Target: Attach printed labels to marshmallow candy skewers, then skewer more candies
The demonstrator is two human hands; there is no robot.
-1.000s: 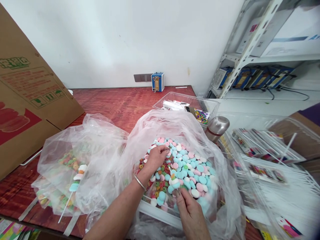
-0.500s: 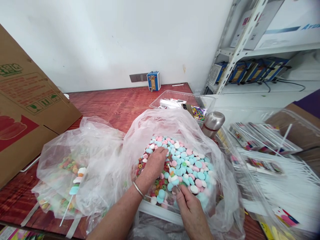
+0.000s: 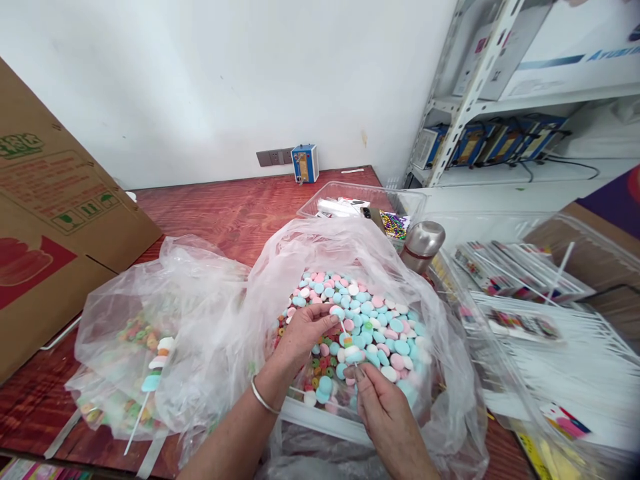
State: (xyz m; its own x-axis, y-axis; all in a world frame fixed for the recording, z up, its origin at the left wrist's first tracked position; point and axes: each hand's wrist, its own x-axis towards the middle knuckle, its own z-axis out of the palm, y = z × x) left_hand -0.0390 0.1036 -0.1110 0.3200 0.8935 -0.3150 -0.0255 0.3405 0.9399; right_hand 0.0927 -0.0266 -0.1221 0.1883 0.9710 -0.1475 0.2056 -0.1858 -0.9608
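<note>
My left hand (image 3: 305, 333), with a bangle at the wrist, pinches a pink-and-blue candy disc (image 3: 337, 311) at the upper tip of a thin white stick. Below it the stick carries a small orange-and-green piece and several white and blue discs (image 3: 354, 353). Closed on the stick's lower end, my right hand (image 3: 383, 403) holds it tilted over the candies. Beneath both hands lies a heap of pink, blue and white candy discs (image 3: 395, 327), beside red, green and yellow rings (image 3: 320, 370). A clear plastic bag (image 3: 345, 243) surrounds the heap, in a white-edged tray (image 3: 325, 425).
Left, a loaded candy stick (image 3: 150, 381) rests on another clear bag (image 3: 200, 333) of rings, beside a cardboard box (image 3: 75, 220). A steel flask (image 3: 424, 243) and clear bin (image 3: 320, 193) stand behind. White sticks (image 3: 555, 373) fill a bin at right.
My left hand has risen slightly out of the heap and turned, bringing a candy disc to the stick's tip. My right hand stays on the stick. The view has shifted slightly.
</note>
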